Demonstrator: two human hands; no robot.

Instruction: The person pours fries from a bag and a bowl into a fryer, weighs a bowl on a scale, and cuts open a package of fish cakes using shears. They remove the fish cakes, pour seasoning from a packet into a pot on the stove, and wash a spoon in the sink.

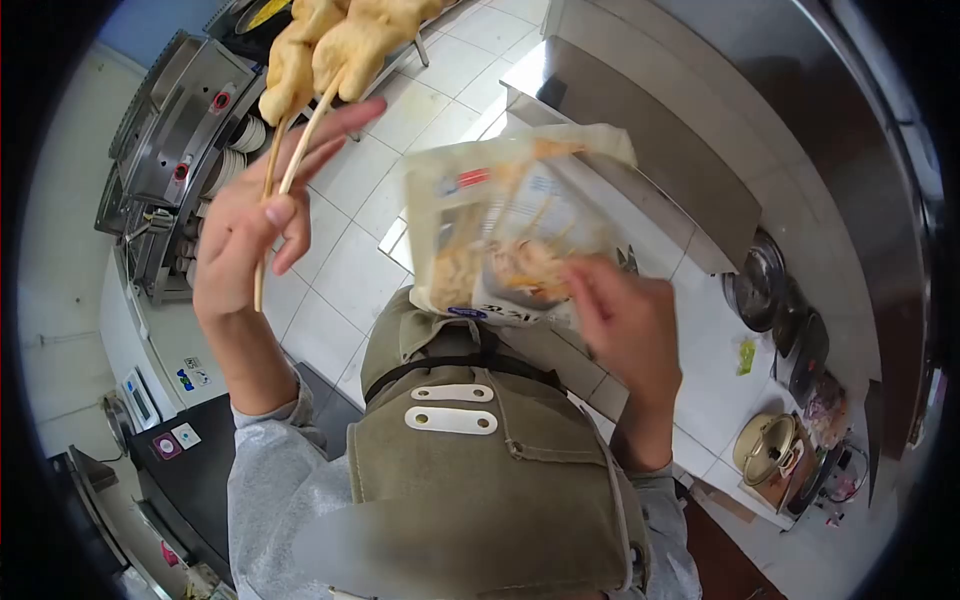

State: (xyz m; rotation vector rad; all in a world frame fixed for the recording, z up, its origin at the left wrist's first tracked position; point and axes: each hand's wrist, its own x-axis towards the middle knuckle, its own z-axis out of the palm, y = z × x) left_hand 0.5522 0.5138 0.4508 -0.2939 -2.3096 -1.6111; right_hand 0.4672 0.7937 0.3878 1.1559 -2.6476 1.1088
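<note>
My left hand (240,235) is raised at the left, its thumb pressing two wooden sticks against the palm while other fingers stretch out. On these skewers (345,55), thick folded pieces of pale golden food, which look like fish cake, run past the top edge. My right hand (630,320) pinches the lower right side of a printed plastic food bag (520,225) in front of my apron (480,470). Through its clear window several more pale pieces and sticks show. The bag is blurred, and whether its top is torn cannot be made out.
A steel cooker with red-ringed knobs (190,130) stands at the left above stacked dishes. A steel counter (640,120) is at the upper right. Pans (760,285) and a lidded pot (768,445) sit along the right. White floor tiles (345,260) show between.
</note>
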